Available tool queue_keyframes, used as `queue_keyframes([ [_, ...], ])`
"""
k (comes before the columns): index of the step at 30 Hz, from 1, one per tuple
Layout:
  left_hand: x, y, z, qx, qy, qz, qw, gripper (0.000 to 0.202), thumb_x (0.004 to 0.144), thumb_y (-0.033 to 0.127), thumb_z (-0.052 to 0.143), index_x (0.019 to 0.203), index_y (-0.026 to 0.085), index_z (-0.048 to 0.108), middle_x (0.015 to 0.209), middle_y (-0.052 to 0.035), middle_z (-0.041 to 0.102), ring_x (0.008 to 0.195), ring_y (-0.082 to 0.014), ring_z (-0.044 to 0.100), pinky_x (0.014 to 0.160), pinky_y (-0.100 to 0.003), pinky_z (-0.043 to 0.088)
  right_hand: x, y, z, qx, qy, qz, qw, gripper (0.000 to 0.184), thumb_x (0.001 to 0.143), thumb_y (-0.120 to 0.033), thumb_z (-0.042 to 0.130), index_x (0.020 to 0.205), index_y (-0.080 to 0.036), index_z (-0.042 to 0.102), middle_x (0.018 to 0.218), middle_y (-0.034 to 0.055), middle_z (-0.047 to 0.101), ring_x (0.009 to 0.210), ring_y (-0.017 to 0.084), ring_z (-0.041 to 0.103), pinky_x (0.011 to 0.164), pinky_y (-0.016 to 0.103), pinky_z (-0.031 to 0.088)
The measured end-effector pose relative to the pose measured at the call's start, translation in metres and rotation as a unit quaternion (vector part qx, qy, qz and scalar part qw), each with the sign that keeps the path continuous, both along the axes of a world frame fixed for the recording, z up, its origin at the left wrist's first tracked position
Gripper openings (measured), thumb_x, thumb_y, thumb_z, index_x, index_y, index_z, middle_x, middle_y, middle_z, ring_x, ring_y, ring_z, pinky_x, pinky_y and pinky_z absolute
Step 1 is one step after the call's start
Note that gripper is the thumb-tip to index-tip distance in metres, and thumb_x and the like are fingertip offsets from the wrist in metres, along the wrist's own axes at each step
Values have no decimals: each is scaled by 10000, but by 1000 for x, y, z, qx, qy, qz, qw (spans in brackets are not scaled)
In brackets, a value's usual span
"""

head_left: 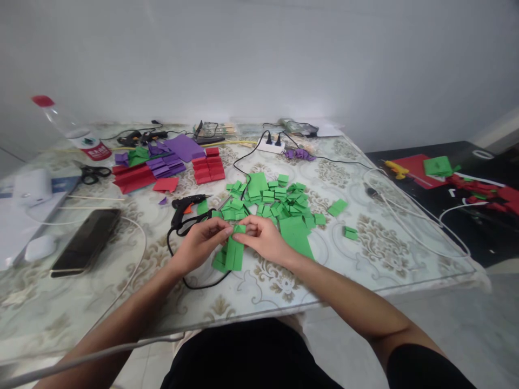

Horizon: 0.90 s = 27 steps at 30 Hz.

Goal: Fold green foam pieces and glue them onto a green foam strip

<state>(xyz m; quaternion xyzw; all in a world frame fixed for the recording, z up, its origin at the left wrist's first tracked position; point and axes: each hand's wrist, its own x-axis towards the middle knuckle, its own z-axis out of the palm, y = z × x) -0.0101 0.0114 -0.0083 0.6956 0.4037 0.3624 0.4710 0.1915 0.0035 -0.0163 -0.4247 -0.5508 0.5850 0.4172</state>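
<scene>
Both my hands pinch the upper part of a folded green paper strip near the table's front edge. My left hand grips its left side with thumb and fingers closed. On the right side, my right hand presses its thumb against the paper. Another green piece lies partly under the strip. Just beyond my hands spreads a heap of small folded green paper pieces, with a larger green sheet by my right wrist. A black glue gun and black-handled scissors lie beyond my left hand.
Red folded paper and purple paper lie farther back. A phone, a bottle and other scissors stand or lie at left. A power strip sits at the back, its cables crossing the table. A dark side table is at right.
</scene>
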Motion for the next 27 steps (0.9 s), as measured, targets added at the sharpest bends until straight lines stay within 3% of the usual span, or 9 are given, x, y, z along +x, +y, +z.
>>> queue_keyframes([
  [4, -1, 0, -1, -4, 5, -7, 1000, 299, 957, 432, 649, 849, 158, 696, 708, -8, 620, 668, -140, 569, 618, -242, 460, 2, 2, 3, 13, -1, 6, 1000, 236, 813, -382, 734, 920, -173, 707, 651, -16, 610, 562, 124, 525, 534, 251, 414],
  [8, -2, 0, -2, 4, 30, -12, 999, 304, 970, 437, 628, 880, 158, 707, 707, -5, 620, 664, -139, 564, 618, -242, 449, 5, 4, 3, 49, -8, -3, 999, 185, 820, -328, 723, 909, -169, 753, 806, 43, 720, 692, 154, 634, 634, 271, 512],
  [18, -3, 1, -5, 12, 44, -11, 999, 292, 970, 434, 629, 905, 159, 701, 757, -14, 638, 703, -148, 565, 647, -255, 444, 4, 5, 1, -5, 16, -15, 1000, 214, 759, -355, 782, 838, -156, 786, 688, 30, 717, 614, 158, 646, 596, 284, 579],
  [27, -3, -1, -6, 32, 63, -1, 998, 271, 968, 424, 635, 922, 168, 713, 787, -20, 665, 713, -152, 575, 642, -258, 439, 7, 6, 3, -17, 17, 2, 1000, 219, 754, -356, 796, 843, -157, 786, 746, 36, 748, 669, 165, 678, 631, 294, 593],
])
